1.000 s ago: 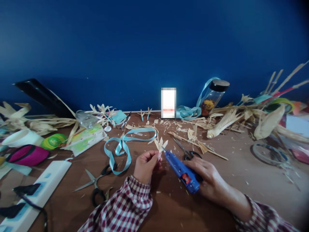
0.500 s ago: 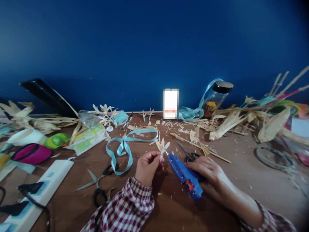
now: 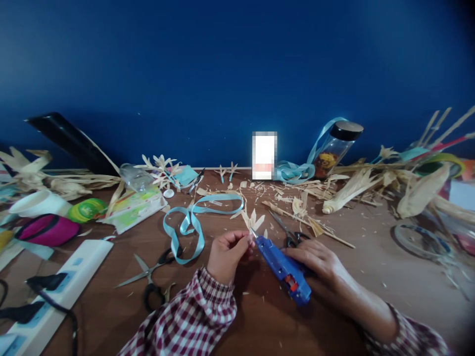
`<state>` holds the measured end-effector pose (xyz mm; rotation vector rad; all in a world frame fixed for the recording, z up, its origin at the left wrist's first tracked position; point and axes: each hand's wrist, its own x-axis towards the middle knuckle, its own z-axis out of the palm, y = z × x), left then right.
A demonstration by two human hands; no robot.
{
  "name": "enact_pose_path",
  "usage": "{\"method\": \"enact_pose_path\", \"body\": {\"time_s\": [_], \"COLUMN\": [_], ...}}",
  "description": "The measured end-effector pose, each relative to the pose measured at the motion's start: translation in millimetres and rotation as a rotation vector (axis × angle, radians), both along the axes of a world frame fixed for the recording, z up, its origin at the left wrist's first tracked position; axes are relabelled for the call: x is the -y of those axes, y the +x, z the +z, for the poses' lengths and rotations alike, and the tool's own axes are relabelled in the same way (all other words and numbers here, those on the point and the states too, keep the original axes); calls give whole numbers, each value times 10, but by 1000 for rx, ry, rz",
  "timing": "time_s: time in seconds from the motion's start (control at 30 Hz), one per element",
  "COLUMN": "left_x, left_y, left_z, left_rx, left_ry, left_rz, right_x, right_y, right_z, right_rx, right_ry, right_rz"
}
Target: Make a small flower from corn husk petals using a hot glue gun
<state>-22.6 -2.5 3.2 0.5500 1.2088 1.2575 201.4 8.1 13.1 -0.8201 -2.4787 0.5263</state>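
My left hand [image 3: 232, 254] pinches the base of a small corn-husk flower [image 3: 253, 219], whose pale pointed petals fan upward. A blue hot glue gun [image 3: 280, 267] is gripped in my right hand [image 3: 321, 264]; its handle is mostly hidden by the fingers. The gun's metal nozzle points up and left, at the flower's base close to my left fingertips. Whether nozzle and husk touch I cannot tell. Behind the gun lies a pair of black-handled scissors [image 3: 291, 236]. Light blue ribbon [image 3: 198, 242] lies in loops left of the flower.
Open scissors [image 3: 148, 277] lie beside my left sleeve. A white power strip [image 3: 67, 291] with plugs sits at left. Along the blue wall are husk flowers [image 3: 159, 165], a tilted jar [image 3: 336, 148] and a ribbon coil [image 3: 297, 171]. Dried husks [image 3: 349, 190] and scraps spread at right.
The glue gun's nozzle has shifted slightly left and lower on the flower, nearer my left fingertips. The flower sits a little further right and more upright. The view has tilted slightly.
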Motion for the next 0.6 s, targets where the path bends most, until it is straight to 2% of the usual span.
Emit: {"method": "enact_pose_path", "body": {"time_s": [0.23, 0.4, 0.6], "left_x": [6, 6, -1], "left_y": [25, 13, 9], "left_z": [38, 81, 54], "left_rx": [54, 17, -42], "left_ry": [12, -25, 22], "left_rz": [22, 78, 71], "right_x": [-18, -21, -17], "right_y": [-17, 1, 4], "right_z": [-16, -30, -16], "right_rx": [4, -15, -18], "right_ry": [39, 41, 6], "right_rz": [-5, 2, 1]}}
